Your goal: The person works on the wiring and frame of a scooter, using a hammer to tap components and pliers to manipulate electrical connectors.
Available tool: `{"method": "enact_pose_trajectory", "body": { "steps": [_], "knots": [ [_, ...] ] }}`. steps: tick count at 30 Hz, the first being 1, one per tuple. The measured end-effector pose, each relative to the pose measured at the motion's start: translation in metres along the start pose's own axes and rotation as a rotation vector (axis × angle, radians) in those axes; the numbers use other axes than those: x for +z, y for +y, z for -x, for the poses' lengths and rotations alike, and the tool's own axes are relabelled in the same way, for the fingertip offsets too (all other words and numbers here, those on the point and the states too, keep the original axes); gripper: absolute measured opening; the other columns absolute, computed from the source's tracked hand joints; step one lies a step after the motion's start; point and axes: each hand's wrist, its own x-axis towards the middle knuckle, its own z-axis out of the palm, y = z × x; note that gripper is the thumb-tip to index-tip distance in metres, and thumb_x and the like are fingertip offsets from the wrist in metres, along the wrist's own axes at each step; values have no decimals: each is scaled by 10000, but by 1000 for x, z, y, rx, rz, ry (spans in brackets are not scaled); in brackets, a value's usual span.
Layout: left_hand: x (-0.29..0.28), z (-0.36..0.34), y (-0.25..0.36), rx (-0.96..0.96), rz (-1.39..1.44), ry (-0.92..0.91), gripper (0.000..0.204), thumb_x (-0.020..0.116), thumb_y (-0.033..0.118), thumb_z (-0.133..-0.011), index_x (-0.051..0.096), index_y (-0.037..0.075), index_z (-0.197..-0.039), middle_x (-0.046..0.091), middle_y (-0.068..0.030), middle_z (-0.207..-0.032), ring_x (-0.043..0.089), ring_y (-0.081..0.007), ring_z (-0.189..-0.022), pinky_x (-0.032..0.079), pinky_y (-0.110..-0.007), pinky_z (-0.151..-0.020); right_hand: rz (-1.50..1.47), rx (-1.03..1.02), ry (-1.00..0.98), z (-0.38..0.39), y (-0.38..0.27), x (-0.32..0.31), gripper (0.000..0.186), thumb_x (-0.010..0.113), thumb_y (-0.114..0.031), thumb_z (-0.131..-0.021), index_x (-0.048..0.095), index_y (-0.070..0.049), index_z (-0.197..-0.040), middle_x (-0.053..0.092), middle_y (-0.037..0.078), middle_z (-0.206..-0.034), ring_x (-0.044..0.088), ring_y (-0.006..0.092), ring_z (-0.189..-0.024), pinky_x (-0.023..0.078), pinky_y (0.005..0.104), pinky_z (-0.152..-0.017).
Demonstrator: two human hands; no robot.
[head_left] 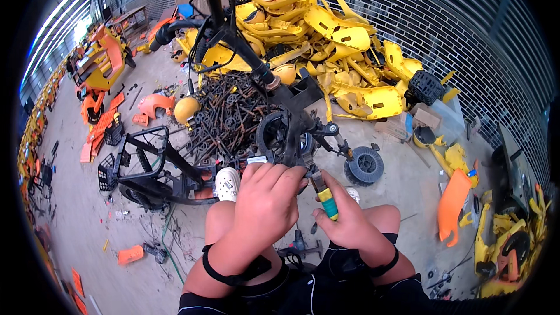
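A stripped black scooter frame (pixel 291 102) stands in front of me, its steering column rising toward the top. In my right hand (pixel 350 219) is a pliers-like hand tool (pixel 328 201) with a yellow-and-green grip. The tool's metal head points up at the lower front of the frame. Beside it, my left hand (pixel 265 201) is closed, fingers curled, against the frame. What lies inside those fingers is hidden. A small front wheel (pixel 364 166) sits just beyond my right hand. My knees are apart, and a white shoe (pixel 227 184) shows left of the frame.
Behind the frame lies a heap of dark metal parts (pixel 227 116), with a pile of yellow body panels (pixel 338 35) against the brick wall. An orange panel (pixel 454 207) is to the right. A power drill (pixel 299 242) lies between my legs. Orange scooters (pixel 105 67) stand far left.
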Motion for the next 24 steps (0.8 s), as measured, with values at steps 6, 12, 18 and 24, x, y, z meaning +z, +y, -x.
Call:
{"method": "enact_pose_trajectory", "body": {
  "steps": [6,12,18,24],
  "knots": [
    [-4,4,-15,19,29,-35,222,707,15,-793,655,50,-1005,603,-74,-807,587,-277,-768,420,-396,-767,23,-61,-101,-10,-2,-6,780,648,-45,-883,289,-34,-1575,438,267,-1497,457,410,-1398,373,435,-1147],
    [-4,3,-17,2,84,13,198,713,-23,-765,671,34,-951,632,-94,-768,590,-305,-712,449,-411,-759,176,-139,-89,-13,3,-7,725,685,-118,-904,337,-29,-1534,504,271,-1408,511,440,-1302,411,448,-1096],
    [-6,5,-19,16,39,-28,155,718,31,-794,672,69,-937,645,-54,-802,614,-256,-770,422,-399,-830,113,-38,-143,-17,4,-13,505,761,-142,-907,481,-37,-1314,625,89,-1036,620,207,-964,502,359,-862],
    [-5,9,-23,19,12,-36,155,721,32,-787,672,75,-928,634,-41,-771,619,-243,-764,424,-402,-826,83,-28,-122,-17,2,-7,482,770,-241,-893,511,-32,-1241,650,148,-929,658,302,-843,520,396,-761]
  ]
}}
